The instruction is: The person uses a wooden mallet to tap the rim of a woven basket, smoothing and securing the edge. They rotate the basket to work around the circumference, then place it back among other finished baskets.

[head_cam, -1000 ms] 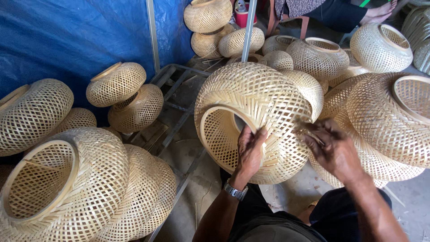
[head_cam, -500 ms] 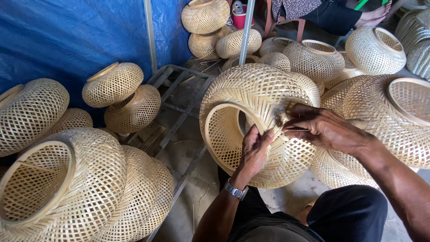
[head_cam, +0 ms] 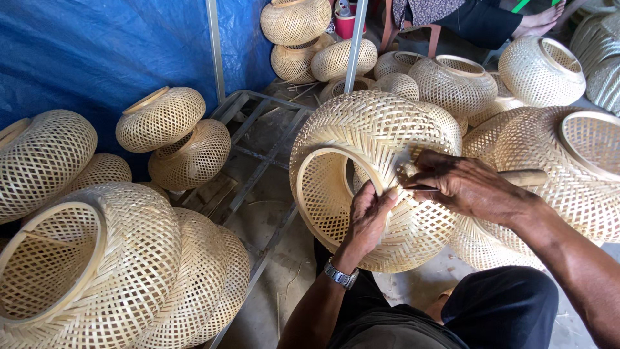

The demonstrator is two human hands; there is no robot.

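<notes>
The woven bamboo lampshade [head_cam: 374,174] lies tipped on its side across the person's lap, its round wooden rim [head_cam: 326,194] turned toward the camera so the weave beside the opening is within reach; that looks like the reason for the tilt. The left hand [head_cam: 368,216] presses flat against the shade just right of the rim, fingers spread and closed on nothing, apparently to steady the body; a wristwatch [head_cam: 340,274] sits on that wrist. The right hand [head_cam: 465,187] is clamped on a wooden-handled tool [head_cam: 523,176], its grip tight around the handle, whose end juts out to the right; the working tip meets the loose bamboo strips [head_cam: 403,169] at the shade's shoulder, though what kind of tip it is I cannot tell.

Just right of the lampshade, touching it, rest larger woven shades [head_cam: 568,168]; behind it stand smaller ones [head_cam: 452,81] and a stack [head_cam: 296,32] beside a metal pole [head_cam: 354,45]; to its left a metal frame [head_cam: 258,161] lies on the floor, then two more shades [head_cam: 174,136] against a blue tarpaulin [head_cam: 97,52]; the biggest shades [head_cam: 116,271] crowd the near left. Another person's bare feet [head_cam: 539,22] show far behind.
</notes>
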